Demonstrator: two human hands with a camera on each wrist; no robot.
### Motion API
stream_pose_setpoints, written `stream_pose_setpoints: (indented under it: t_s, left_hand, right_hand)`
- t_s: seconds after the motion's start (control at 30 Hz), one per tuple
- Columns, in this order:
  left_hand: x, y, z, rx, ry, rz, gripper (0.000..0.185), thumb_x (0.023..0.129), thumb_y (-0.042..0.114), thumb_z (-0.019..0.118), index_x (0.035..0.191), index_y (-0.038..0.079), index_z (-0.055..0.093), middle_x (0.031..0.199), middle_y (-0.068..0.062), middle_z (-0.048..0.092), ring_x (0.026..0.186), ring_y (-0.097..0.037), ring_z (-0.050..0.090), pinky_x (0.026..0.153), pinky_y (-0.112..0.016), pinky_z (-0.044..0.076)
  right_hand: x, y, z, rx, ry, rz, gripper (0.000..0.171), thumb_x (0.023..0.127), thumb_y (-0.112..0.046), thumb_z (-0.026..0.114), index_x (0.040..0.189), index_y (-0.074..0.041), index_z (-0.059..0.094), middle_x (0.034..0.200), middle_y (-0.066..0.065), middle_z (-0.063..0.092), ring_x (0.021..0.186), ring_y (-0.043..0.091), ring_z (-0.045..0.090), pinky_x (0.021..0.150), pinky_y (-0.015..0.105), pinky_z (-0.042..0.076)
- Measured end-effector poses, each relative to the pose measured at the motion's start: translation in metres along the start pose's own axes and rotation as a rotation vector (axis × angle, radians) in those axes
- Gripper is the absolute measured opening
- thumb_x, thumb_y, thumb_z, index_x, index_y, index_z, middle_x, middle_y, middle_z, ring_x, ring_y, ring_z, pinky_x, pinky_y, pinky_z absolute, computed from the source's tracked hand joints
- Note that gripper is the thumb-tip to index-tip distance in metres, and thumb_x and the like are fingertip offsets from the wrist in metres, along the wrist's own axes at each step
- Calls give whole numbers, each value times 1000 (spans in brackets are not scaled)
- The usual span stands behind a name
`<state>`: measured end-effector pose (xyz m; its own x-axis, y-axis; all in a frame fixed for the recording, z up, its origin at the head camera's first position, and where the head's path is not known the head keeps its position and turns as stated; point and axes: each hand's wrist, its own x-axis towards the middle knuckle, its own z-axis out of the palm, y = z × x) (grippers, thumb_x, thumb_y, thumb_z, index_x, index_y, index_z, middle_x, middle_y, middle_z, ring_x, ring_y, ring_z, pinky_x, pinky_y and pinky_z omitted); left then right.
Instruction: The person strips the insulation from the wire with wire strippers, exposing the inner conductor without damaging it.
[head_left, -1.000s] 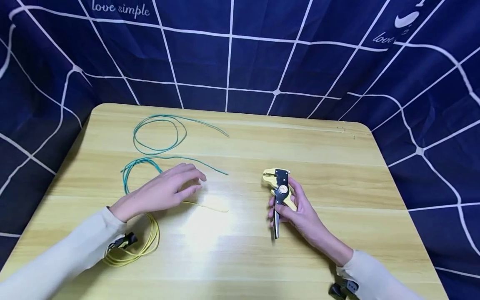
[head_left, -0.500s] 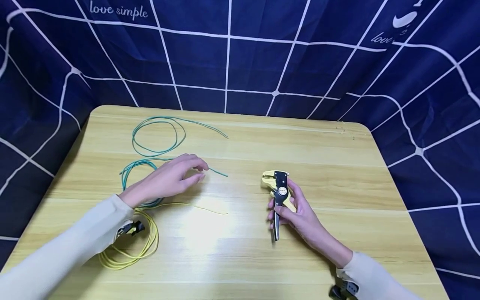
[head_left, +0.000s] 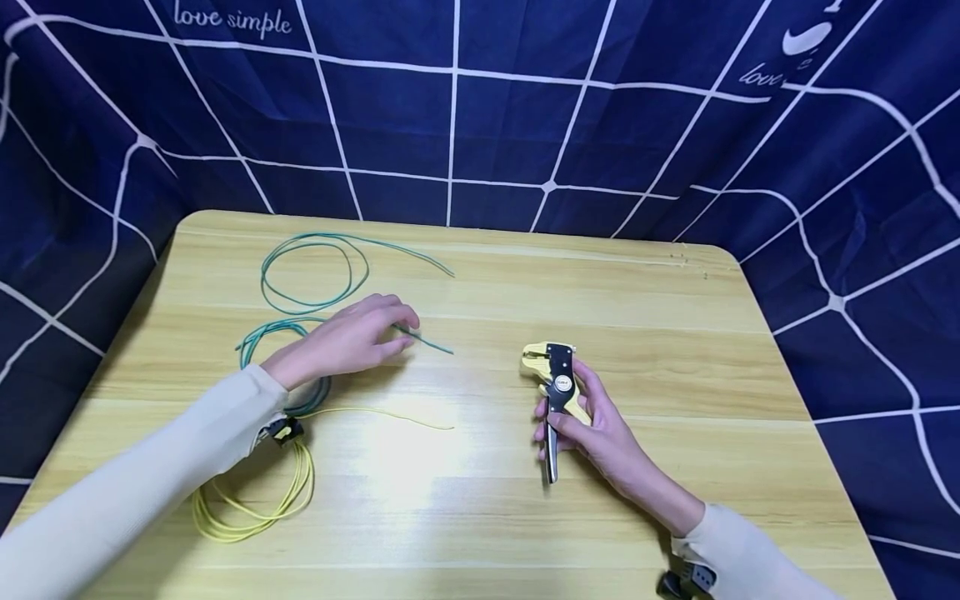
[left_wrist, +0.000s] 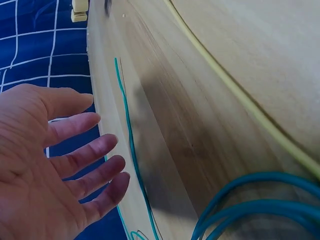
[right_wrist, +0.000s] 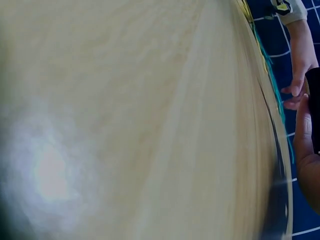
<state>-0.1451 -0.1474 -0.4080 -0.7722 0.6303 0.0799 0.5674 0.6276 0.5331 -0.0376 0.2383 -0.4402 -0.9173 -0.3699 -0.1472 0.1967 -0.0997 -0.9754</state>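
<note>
My left hand (head_left: 352, 337) hovers over the middle teal wire (head_left: 435, 344), its fingers loosely bent and holding nothing. In the left wrist view the fingers of the left hand (left_wrist: 45, 160) are spread, apart from the teal wire (left_wrist: 129, 125) lying on the table. My right hand (head_left: 603, 421) grips a yellow and black wire stripper (head_left: 561, 375) by its handles, the head pointing away from me. The right wrist view catches only part of the right hand (right_wrist: 303, 135) and a dark piece of the tool.
Another coil of teal wire (head_left: 263, 279) lies farther back on the wooden table (head_left: 675, 333). Nearer me is a yellow wire coil (head_left: 309, 483) with its free end stretched right. Tiny scraps (head_left: 705, 275) lie by the far right corner. A dark blue curtain (head_left: 397, 117) surrounds the table.
My left hand has moved away from me and slightly right, from near the yellow wire to over the middle teal wire's free end. The right hand and wire stripper stay nearly still.
</note>
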Motion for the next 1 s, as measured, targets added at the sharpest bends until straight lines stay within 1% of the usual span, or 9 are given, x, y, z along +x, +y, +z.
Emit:
stream_pose_setpoints:
  t_s: [0.07, 0.17, 0.3, 0.53, 0.63, 0.73, 0.87, 1.0]
  left_hand:
    - [2, -1, 1, 12, -7, 2, 24, 102, 14, 77, 123, 3, 75, 117, -10, 71, 108, -32, 63, 94, -50, 51]
    - [6, -2, 2, 23, 8, 7, 19, 99, 12, 80, 117, 4, 77, 112, -9, 71, 103, -30, 60, 93, -49, 49]
    - [13, -4, 3, 4, 27, 15, 14, 96, 9, 82, 110, 6, 78, 106, -7, 72, 99, -31, 58, 93, -49, 45]
    - [22, -8, 8, -67, -24, 13, 16, 94, 7, 82, 109, 6, 78, 101, -7, 68, 99, -31, 57, 94, -48, 43]
    - [25, -9, 11, -98, -36, 18, 16, 92, 8, 82, 108, 7, 77, 98, -6, 65, 96, -29, 54, 92, -46, 42]
    - [27, -9, 13, -122, -46, 14, 17, 91, 8, 83, 107, 8, 78, 94, -6, 63, 94, -27, 50, 90, -44, 40]
    - [29, -10, 16, -126, -48, 7, 17, 89, 9, 85, 105, 11, 78, 93, -4, 62, 93, -26, 48, 88, -44, 38]
    - [32, -10, 20, -107, -58, 15, 15, 90, 11, 85, 102, 13, 77, 92, -3, 60, 94, -26, 47, 87, -46, 36]
  right_hand:
    - [0, 0, 0, 1, -1, -1, 86, 104, 9, 59, 171, -12, 10, 118, 25, 64, 90, 29, 77, 77, 58, 64]
    - [0, 0, 0, 4, -5, -2, 86, 104, 9, 59, 171, -11, 9, 118, 25, 64, 90, 29, 77, 77, 58, 64]
    - [-1, -1, 0, 9, -8, -5, 86, 104, 9, 58, 171, -11, 9, 118, 27, 64, 90, 29, 77, 77, 58, 64]
    - [1, -1, 1, 16, -4, -7, 86, 104, 9, 60, 172, -11, 10, 120, 31, 63, 91, 31, 77, 77, 58, 64]
    - [2, 0, 2, 18, -7, -4, 85, 104, 9, 59, 171, -11, 10, 120, 32, 63, 90, 31, 77, 76, 57, 64]
    - [2, -1, 2, 22, -16, 2, 84, 105, 9, 58, 171, -11, 10, 120, 31, 63, 91, 30, 77, 76, 56, 64]
    - [2, -1, 1, 27, -19, 8, 85, 105, 8, 58, 171, -11, 9, 121, 29, 64, 92, 29, 77, 77, 58, 64]
    - [4, -2, 1, 24, -17, 6, 86, 105, 8, 58, 172, -11, 8, 121, 31, 63, 92, 30, 77, 78, 59, 63]
